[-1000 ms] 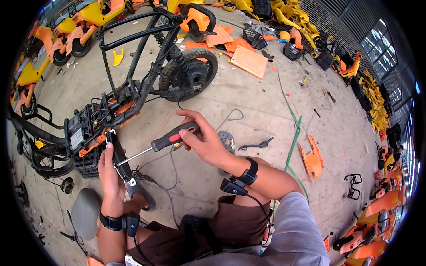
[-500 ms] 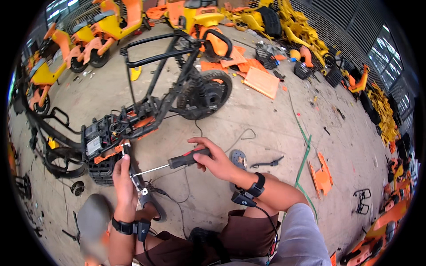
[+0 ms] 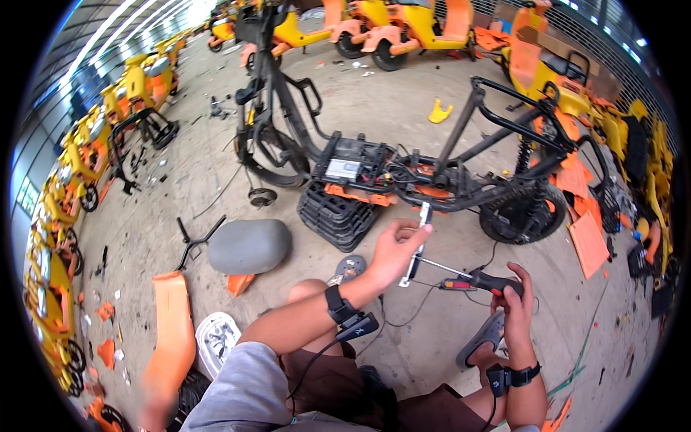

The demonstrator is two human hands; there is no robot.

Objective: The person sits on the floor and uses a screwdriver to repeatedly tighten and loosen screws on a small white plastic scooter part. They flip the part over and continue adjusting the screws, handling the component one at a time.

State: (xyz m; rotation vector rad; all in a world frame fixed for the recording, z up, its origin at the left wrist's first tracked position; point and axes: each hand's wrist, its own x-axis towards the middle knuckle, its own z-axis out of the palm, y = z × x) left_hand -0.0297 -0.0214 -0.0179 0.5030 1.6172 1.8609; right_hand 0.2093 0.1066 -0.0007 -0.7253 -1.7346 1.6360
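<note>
My left hand (image 3: 392,255) pinches a narrow strip-shaped part (image 3: 425,215), dark along its middle with pale metal ends, and holds it upright over the floor. In my right hand (image 3: 520,317) is a screwdriver (image 3: 497,283) with a black and red handle, its shaft pointing left. The shaft's tip meets or lies close to the strip, just below my left fingers; I cannot tell whether it sits in a screw. Beyond my hands stands a stripped black scooter frame (image 3: 461,193), with its battery bay and wiring exposed.
A red and grey tool (image 3: 457,284) lies on the floor beyond the screwdriver. Black stacked crates (image 3: 337,219) prop the frame. To the left are a grey seat (image 3: 248,245), an orange panel (image 3: 175,317) and a black forked bracket (image 3: 194,241). Yellow-orange scooters (image 3: 421,32) line the back.
My view has swung to the left, so the frame and both hands appear farther right. Both hands keep their hold on the strip and the screwdriver.
</note>
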